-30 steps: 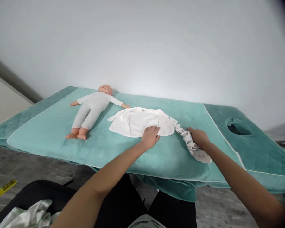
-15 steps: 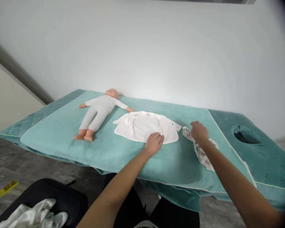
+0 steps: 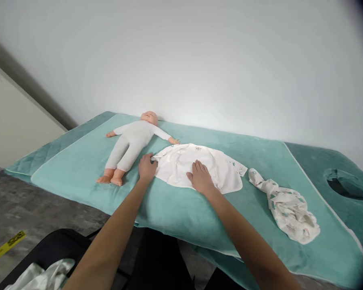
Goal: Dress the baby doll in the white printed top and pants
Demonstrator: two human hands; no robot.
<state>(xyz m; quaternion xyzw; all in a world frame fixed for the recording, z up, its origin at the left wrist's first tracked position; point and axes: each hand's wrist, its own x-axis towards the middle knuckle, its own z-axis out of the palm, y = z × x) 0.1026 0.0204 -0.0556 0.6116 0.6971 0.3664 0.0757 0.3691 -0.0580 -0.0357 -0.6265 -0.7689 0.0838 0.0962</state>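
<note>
A white baby top (image 3: 199, 161) lies spread flat on a teal padded table (image 3: 87, 173). My left hand (image 3: 147, 167) rests at the top's left edge, fingers curled onto the cloth. Flat on the garment's near middle lies my right hand (image 3: 201, 177), fingers stretched out. A baby doll in a grey suit (image 3: 133, 141) lies on its back just left of the top. To the right, a crumpled patterned garment (image 3: 287, 207) lies apart from both hands.
The table has a face hole (image 3: 346, 185) at its far right and stands against a white wall. A black seat with a pale crumpled cloth (image 3: 39, 278) is at the bottom left. Yellow tape (image 3: 7, 243) marks the grey floor.
My right hand let go of the patterned garment and moved left onto the white top. My left hand slid from the top's near edge to its left edge.
</note>
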